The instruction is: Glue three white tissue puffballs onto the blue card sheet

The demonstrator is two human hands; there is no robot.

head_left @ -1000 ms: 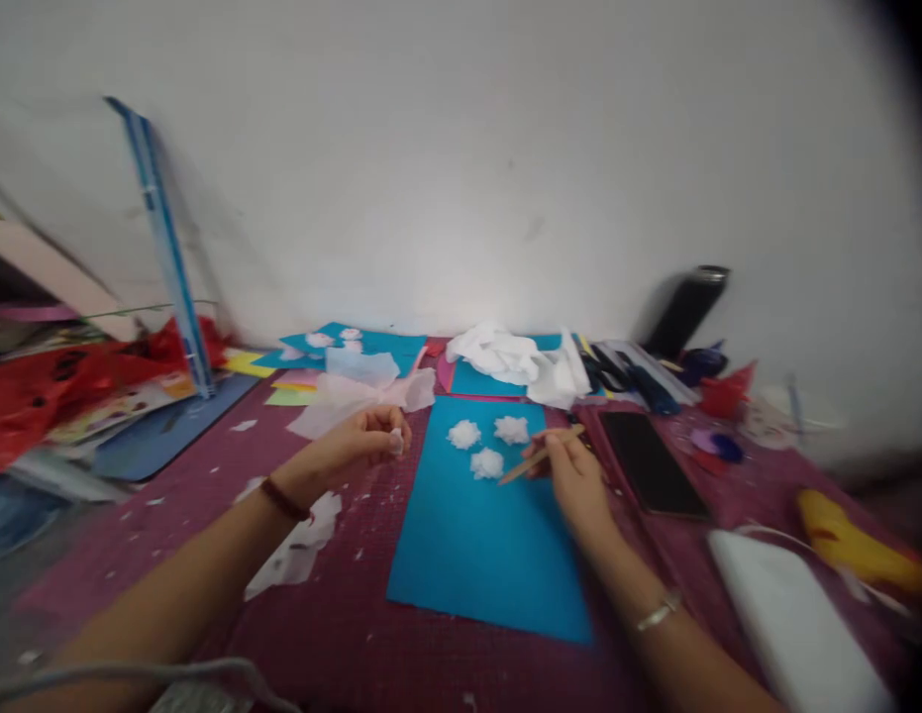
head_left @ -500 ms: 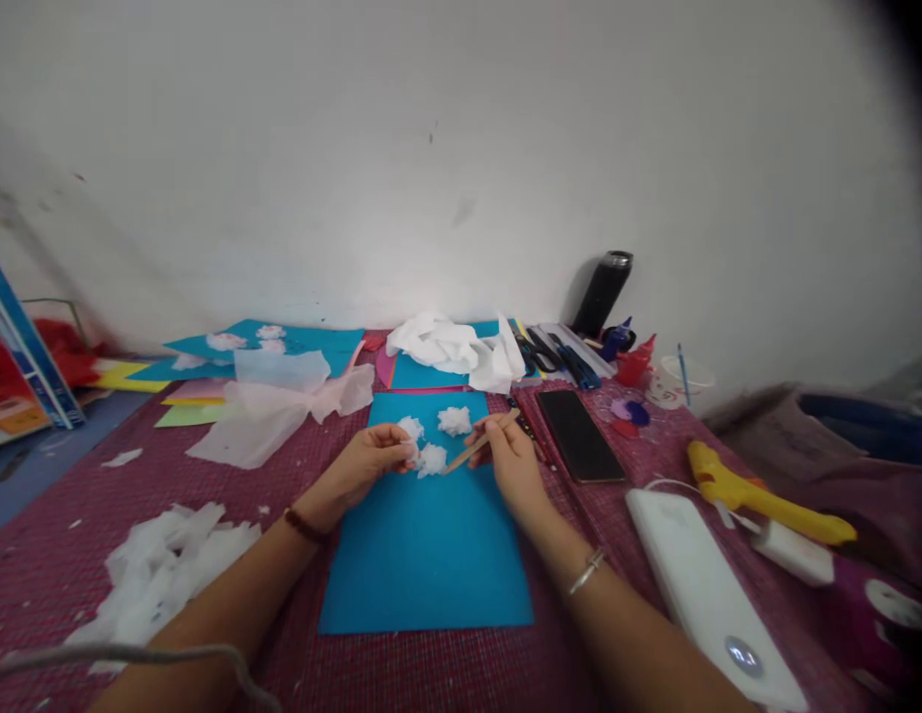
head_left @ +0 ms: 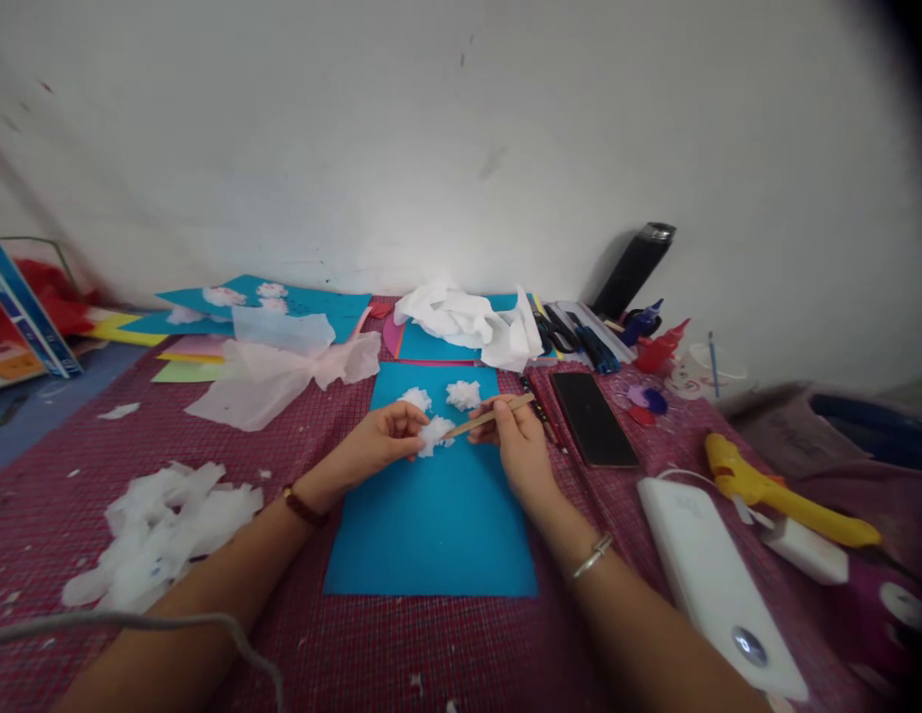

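White paper puffs (head_left: 435, 434): three, all on the far half of the blue sheet (head_left: 431, 525); two sit farther back, one nearer the sheet's middle.
Wooden stick (head_left: 490, 414): one, slanting above the sheet, its tip at the nearest puff.
Right hand (head_left: 521, 446): over the sheet's right edge, fingers closed around the stick.
Left hand (head_left: 382, 441): over the sheet's left edge, fingers drawn narrow at the nearest puff; whether they grip it or a small scrap, I cannot tell.
Change: the left hand, off the sheet's left side a second ago, is now over it, so both hands appear to work on one puff.
White scraps (head_left: 170, 525): one loose heap, well left of the sheet.
Crumpled white paper (head_left: 450, 312): one bundle, just beyond the sheet.
Phone (head_left: 594, 419): one, right of the sheet.
White power bank (head_left: 713, 584): one, farther right of the sheet.
Yellow glue gun (head_left: 787, 495): one, rightmost of these from the sheet.
Black bottle (head_left: 635, 267): one, beyond the sheet, rightward.
Counter (head_left: 304, 634): one, cloth-covered, under the sheet.
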